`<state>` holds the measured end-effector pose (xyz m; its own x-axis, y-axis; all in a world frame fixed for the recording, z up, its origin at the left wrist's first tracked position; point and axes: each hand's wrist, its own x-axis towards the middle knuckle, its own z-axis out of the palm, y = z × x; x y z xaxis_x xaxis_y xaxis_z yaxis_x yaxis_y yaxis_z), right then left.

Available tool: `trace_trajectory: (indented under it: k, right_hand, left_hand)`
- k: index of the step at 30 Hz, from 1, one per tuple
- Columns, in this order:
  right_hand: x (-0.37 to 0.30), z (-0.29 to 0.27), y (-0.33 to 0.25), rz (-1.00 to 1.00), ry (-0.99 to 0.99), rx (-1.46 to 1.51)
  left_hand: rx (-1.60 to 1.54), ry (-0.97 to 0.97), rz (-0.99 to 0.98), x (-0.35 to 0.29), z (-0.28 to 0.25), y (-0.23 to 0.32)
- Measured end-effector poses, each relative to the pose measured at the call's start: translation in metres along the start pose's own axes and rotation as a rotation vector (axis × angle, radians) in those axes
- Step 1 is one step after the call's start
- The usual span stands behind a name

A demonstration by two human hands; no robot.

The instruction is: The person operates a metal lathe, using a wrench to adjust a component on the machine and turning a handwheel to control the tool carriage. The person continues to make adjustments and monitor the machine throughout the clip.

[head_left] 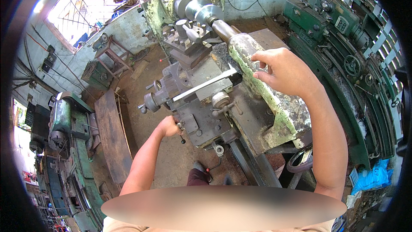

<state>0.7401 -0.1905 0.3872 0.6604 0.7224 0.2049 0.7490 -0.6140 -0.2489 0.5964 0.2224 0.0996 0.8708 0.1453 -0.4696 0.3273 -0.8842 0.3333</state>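
Note:
My left hand (pixel 169 126) is closed round a small metal handle (pixel 180 126) at the near left side of a lathe carriage (pixel 195 122). My right hand (pixel 285 71) is over the chipped green tailstock (pixel 253 62), thumb and fingers apart with nothing between them; whether it touches the casting I cannot tell. A shiny round metal workpiece (pixel 206 13) sits between the chuck (pixel 187 3) and the tailstock quill (pixel 223 30). Beside it stands the tool post (pixel 186 45). A long, pale measuring tool, seemingly a caliper (pixel 204 86), lies across the carriage.
Cross-slide handwheel (pixel 151 102) and a knob with a lever (pixel 221 100) stick out of the carriage. A green lathe (pixel 343 60) stands at right, with a blue plastic bag (pixel 375 178) near its end. More machines (pixel 71 129) and a wooden board (pixel 113 133) are at left.

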Motion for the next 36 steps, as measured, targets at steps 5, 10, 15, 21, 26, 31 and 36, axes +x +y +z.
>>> trace_trajectory:
  k: [5,10,15,21,26,31,36]
  right_hand:
    - [0.0,-0.0002,0.0007,-0.027,0.009,-0.019]
    - [-0.0001,-0.0005,0.0006,-0.019,-0.004,-0.006]
    - [-0.0002,-0.0009,-0.0006,-0.005,-0.007,-0.004]
    - [0.0002,-0.0012,-0.0006,-0.015,-0.009,-0.004]
    - [0.0002,-0.0004,-0.0015,-0.004,-0.025,-0.001]
    - [0.0011,0.0008,-0.0005,-0.018,-0.02,0.01]
    - [0.0034,0.0056,0.0018,-0.021,-0.058,0.025]
  left_hand:
    - [-0.051,-0.021,-0.018,-0.0009,-0.0011,0.0006]
    - [-0.043,-0.009,-0.002,-0.0029,-0.0029,0.0032]
    - [-0.026,-0.002,-0.002,-0.0031,-0.0023,0.0027]
    - [-0.037,-0.021,-0.009,-0.0013,-0.0018,0.0011]
    - [-0.041,0.003,0.01,-0.0027,-0.0017,0.0009]
    - [-0.042,0.018,0.019,-0.0018,0.0,-0.0007]
    - [-0.04,0.032,0.03,-0.0007,0.002,-0.0032]
